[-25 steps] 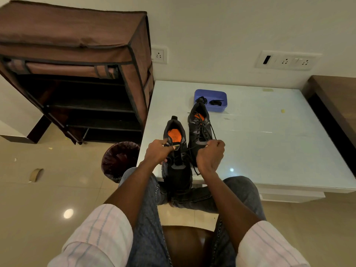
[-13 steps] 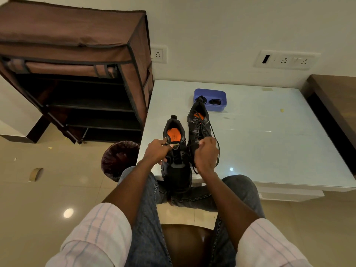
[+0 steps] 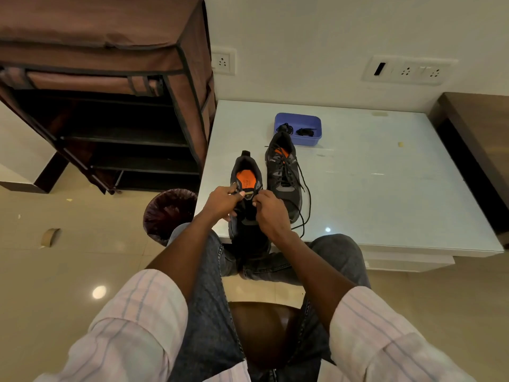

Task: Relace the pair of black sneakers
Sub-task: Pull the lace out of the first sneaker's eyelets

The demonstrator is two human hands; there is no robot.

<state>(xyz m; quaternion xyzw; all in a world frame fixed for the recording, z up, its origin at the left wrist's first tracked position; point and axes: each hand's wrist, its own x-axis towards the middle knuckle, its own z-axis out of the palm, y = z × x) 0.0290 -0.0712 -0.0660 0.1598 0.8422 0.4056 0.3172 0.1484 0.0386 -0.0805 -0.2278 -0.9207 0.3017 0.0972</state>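
Note:
Two black sneakers with orange insoles stand on the white table (image 3: 385,188), heels away from me. The near sneaker (image 3: 246,177) overhangs the table's front edge. My left hand (image 3: 221,201) pinches the lace at its upper left eyelets, and my right hand (image 3: 271,213) pinches the lace at the upper right, over the tongue. The far sneaker (image 3: 283,172) lies just to the right, laced, with its loose black lace (image 3: 305,205) trailing in a loop onto the table.
A blue tray (image 3: 298,118) holding black lace bundles sits behind the far sneaker. A brown fabric shoe rack (image 3: 110,78) stands at the left, a dark waste bin (image 3: 168,210) below the table's left corner. My knees press up to the table's front edge.
My right hand has moved left from the far sneaker's lace to the near sneaker's tongue. The far sneaker's lace now lies loose on the table. My left hand stays at the near sneaker.

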